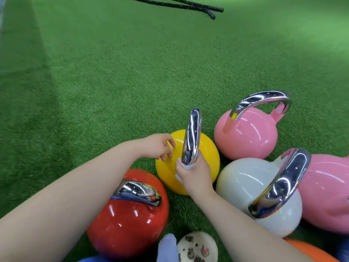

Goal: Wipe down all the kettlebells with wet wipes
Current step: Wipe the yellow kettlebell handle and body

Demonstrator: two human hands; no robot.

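Fingers of the right hand (195, 176) wrap tight around a white wet wipe (186, 166), and the wipe is pressed around the bottom of a shiny silver handle (191, 135). That handle stands up from the yellow kettlebell (206, 154), which sits on the green floor (113, 82). The left hand (160, 146) is open, with its fingers spread a little, and its fingertips touch the far left side of the yellow ball. It holds nothing.

Just beside the yellow one, on the near left, sits a red kettlebell (126, 224). On the right sits a white kettlebell (243, 182), touching a pink kettlebell (249, 137) behind it. Another pink kettlebell (326, 190) sits at the right edge. An orange one (306, 248) peeks in at the bottom right. A foot in a pale sock (167, 246) and a cream shoe (198, 246) show at the bottom. Far away on the floor lie two black ropes (188, 5).
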